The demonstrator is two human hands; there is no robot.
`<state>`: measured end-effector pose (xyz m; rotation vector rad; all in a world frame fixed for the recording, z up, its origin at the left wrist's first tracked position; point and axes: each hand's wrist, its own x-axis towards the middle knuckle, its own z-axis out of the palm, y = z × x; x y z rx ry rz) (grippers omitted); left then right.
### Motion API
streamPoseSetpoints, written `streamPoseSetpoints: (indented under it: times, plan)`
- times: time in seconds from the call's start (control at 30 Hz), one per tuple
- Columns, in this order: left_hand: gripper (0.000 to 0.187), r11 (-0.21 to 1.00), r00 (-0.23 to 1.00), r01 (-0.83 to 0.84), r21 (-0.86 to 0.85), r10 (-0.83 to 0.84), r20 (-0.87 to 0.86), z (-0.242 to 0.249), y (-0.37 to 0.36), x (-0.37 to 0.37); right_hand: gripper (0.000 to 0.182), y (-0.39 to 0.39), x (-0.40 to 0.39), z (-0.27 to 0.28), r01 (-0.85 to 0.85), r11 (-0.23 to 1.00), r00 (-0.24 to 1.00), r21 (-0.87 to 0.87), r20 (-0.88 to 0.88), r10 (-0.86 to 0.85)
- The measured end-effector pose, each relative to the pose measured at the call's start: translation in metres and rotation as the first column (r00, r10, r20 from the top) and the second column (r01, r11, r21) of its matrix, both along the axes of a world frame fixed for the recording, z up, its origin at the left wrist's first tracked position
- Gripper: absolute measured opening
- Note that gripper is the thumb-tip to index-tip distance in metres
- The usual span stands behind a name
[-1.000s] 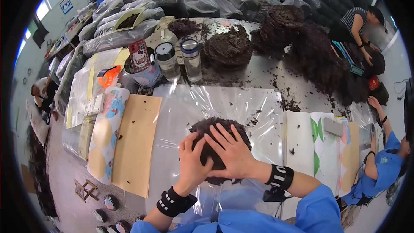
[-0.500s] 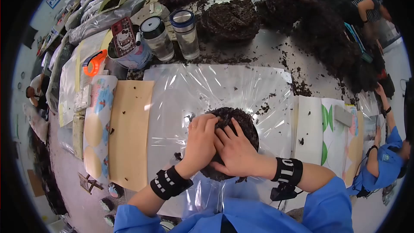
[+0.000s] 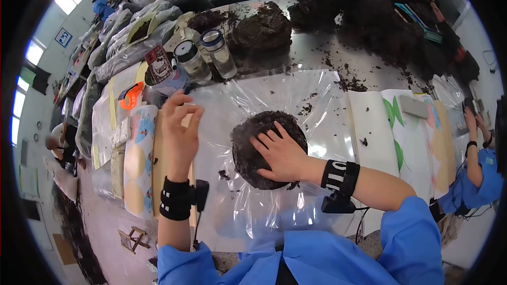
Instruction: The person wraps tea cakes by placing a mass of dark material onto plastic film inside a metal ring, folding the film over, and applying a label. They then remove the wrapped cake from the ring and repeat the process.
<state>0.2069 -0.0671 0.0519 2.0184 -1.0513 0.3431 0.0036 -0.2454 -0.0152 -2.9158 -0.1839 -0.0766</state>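
A dark round cake of flaky dried material, which looks like seaweed [image 3: 245, 150], lies on a clear plastic sheet [image 3: 322, 145] in front of me. My right hand [image 3: 282, 153] rests flat on its top right part, fingers spread. To the left, my left hand [image 3: 180, 126] is raised off the cake, fingers loosely bent and apart, with nothing visible in them. It hovers over the brown paper [image 3: 158, 161] beside the sheet's left edge. Loose dark flakes lie on the plastic. Both wrists wear black bands.
Two clear lidded bottles [image 3: 193, 60] [image 3: 218, 55] stand behind the sheet, near a phone [image 3: 158, 63] in a tub and an orange tape dispenser [image 3: 131, 96]. Another dark cake [image 3: 261, 29] and a large dark heap [image 3: 369, 31] lie farther back. A co-worker's hands [image 3: 471, 121] are at right.
My left hand has left the cake and moved up and to the left, its fingers loosening. My right hand stays on the cake. The camera view has tilted upward.
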Motion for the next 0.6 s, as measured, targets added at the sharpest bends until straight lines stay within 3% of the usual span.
streamPoseSetpoints:
  times: [0.07,0.1,0.13,0.17,0.2,0.27,0.3,0.33,0.4,0.43,0.47,0.53,0.57,0.6]
  plan:
    - [0.018,0.993,0.972,0.078,-0.091,-0.096,-0.215,-0.002,0.006,-0.011,0.084,-0.003,0.0,0.002,-0.019,0.999,1.0,0.047,-0.014,0.02]
    - [0.023,0.99,0.875,0.051,-0.128,-0.106,-0.472,0.0,0.022,-0.012,0.084,-0.005,0.001,0.0,-0.012,0.999,1.0,0.043,0.005,0.011]
    - [0.033,0.974,0.666,0.023,-0.227,-0.184,-0.723,-0.032,0.051,-0.007,0.083,-0.004,0.001,-0.005,-0.008,0.999,0.999,0.041,0.034,0.006]
    - [0.04,0.974,0.537,0.172,-0.148,-0.219,-0.814,-0.076,0.089,0.001,0.083,-0.001,0.0,-0.008,-0.008,0.999,0.998,0.044,0.058,0.006]
    - [0.047,0.96,0.545,0.198,0.197,0.059,-0.836,-0.079,0.098,-0.028,0.083,0.0,-0.001,-0.008,-0.012,0.998,0.998,0.054,0.066,0.008]
    - [0.058,0.82,0.583,0.447,0.357,0.035,-0.811,-0.073,0.105,-0.078,0.083,-0.002,0.0,-0.009,-0.009,1.0,0.997,0.009,0.075,0.008]
    - [0.058,0.926,0.526,0.362,0.112,-0.104,-0.844,-0.069,0.115,-0.071,0.083,-0.002,-0.001,-0.008,-0.012,1.0,0.998,0.015,0.069,0.011]
    - [0.057,0.957,0.478,0.253,-0.143,-0.253,-0.841,-0.064,0.122,-0.064,0.084,-0.003,-0.001,-0.01,-0.018,0.999,0.997,0.036,0.072,0.016]
    - [0.058,0.978,0.536,0.201,-0.061,-0.162,-0.829,-0.006,0.111,-0.074,0.083,-0.001,-0.002,-0.005,-0.025,1.0,0.998,0.015,0.055,0.024]
    - [0.059,0.966,0.446,0.201,-0.166,-0.241,-0.862,-0.016,0.114,-0.071,0.083,0.002,-0.006,-0.008,-0.032,0.999,0.998,0.01,0.057,0.032]
    - [0.059,0.964,0.463,0.201,-0.173,-0.249,-0.85,-0.023,0.116,-0.064,0.083,0.002,-0.006,-0.011,-0.037,0.999,0.996,-0.008,0.076,0.038]
    - [0.052,0.9,0.443,0.065,-0.432,-0.414,-0.795,-0.052,0.125,-0.04,0.083,0.0,-0.004,-0.011,-0.006,1.0,0.992,-0.03,0.124,0.009]
    - [0.053,0.896,0.622,-0.209,-0.392,-0.188,-0.76,-0.136,0.158,-0.028,0.084,0.001,-0.004,-0.011,-0.018,1.0,0.994,-0.019,0.108,0.02]
    - [0.062,0.994,0.716,-0.097,-0.046,0.037,-0.697,-0.186,0.171,-0.01,0.084,0.0,-0.005,-0.01,-0.03,1.0,0.996,-0.005,0.085,0.03]
